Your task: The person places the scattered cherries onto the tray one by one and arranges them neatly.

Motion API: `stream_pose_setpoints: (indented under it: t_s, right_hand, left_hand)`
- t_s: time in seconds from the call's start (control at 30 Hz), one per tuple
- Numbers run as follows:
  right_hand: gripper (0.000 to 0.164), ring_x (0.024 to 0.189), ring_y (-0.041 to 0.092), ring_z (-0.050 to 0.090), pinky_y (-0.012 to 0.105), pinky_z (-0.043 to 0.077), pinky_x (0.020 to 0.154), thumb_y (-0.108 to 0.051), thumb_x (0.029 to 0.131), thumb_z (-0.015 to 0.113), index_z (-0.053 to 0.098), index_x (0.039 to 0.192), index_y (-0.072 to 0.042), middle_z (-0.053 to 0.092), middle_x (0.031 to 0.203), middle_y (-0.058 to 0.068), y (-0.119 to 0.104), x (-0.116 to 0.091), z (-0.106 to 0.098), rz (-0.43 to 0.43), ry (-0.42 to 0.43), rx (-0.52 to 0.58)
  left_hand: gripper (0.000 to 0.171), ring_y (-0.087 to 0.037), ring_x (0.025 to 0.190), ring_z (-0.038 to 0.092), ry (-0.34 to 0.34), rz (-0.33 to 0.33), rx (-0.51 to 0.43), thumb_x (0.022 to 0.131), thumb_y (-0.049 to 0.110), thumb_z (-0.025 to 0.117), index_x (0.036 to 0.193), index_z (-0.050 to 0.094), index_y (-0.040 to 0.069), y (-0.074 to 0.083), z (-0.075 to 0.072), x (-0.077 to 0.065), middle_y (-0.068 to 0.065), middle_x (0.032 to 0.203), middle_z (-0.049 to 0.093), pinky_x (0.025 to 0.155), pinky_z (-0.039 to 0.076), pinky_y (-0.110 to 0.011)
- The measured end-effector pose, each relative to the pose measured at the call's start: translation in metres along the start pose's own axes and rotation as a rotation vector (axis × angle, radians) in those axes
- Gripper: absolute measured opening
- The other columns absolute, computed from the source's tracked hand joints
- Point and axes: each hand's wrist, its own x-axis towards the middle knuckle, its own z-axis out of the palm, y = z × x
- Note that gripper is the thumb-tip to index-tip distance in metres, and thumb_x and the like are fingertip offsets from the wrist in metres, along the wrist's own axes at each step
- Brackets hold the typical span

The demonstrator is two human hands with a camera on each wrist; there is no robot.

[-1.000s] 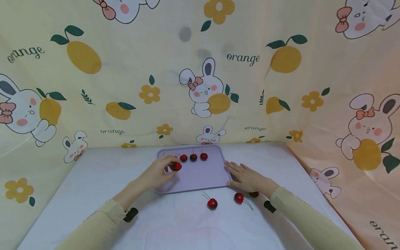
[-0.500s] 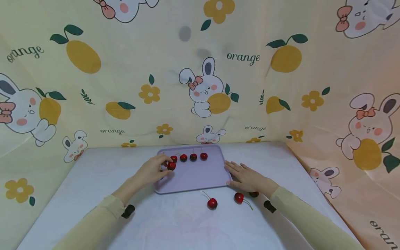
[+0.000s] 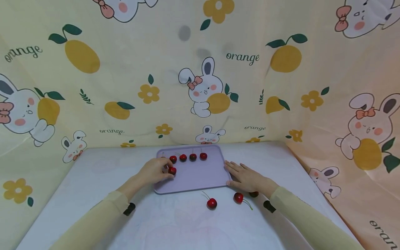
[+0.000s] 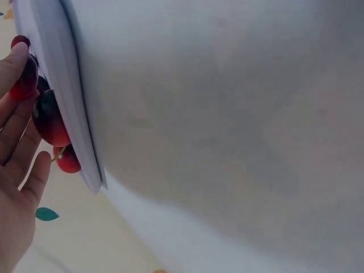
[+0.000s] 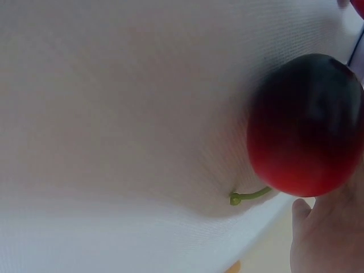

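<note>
My left hand (image 3: 153,172) is over the left part of a lilac tray (image 3: 200,177), pinching a red cherry (image 3: 172,171) between thumb and fingertips. In the left wrist view, the pinched cherry (image 4: 23,85) shows between the thumb and the fingers, beside the tray's raised edge. Behind that hand, several cherries, among them a dark red cherry (image 3: 193,157), sit in a row along the tray's far side. My right hand (image 3: 248,177) lies flat with straight fingers, its fingertips at the tray's right rim.
On the white table (image 3: 175,225), a cherry with a stem (image 3: 211,203) lies in front of the tray. To its right is another stemmed cherry (image 3: 239,198). A darker cherry (image 3: 254,194) is partly hidden under the right wrist. A patterned cloth (image 3: 175,114) hangs behind.
My left hand has moved left along the tray and then slightly nearer, carrying the cherry. More of the row behind it now shows. The right hand has stayed put.
</note>
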Motion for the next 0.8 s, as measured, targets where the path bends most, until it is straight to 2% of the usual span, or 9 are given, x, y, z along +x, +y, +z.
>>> stream_pose_setpoints:
  t_s: [0.37,0.8]
  right_hand:
    - [0.084,0.159,0.030,0.016,0.058,0.016,0.127,-0.063,0.104,0.046,0.023,0.166,-0.011,0.014,0.174,0.006,-0.0018,-0.0004,-0.0004,-0.004,0.004,0.008]
    - [0.085,0.159,0.031,0.015,0.058,0.016,0.127,-0.063,0.104,0.045,0.023,0.166,-0.010,0.014,0.174,0.006,-0.0025,-0.0016,-0.0023,-0.005,-0.004,0.013]
  left_hand:
    - [0.036,-0.007,0.075,0.058,0.000,0.025,0.104,0.079,0.032,0.093,0.103,0.074,0.014,-0.0034,0.0030,0.0023,0.009,0.088,0.068,0.073,0.053,-0.030]
    - [0.036,-0.008,0.078,0.057,-0.018,-0.011,0.145,0.080,0.036,0.091,0.105,0.074,0.016,-0.0040,0.0026,0.0017,0.009,0.090,0.068,0.081,0.051,-0.038]
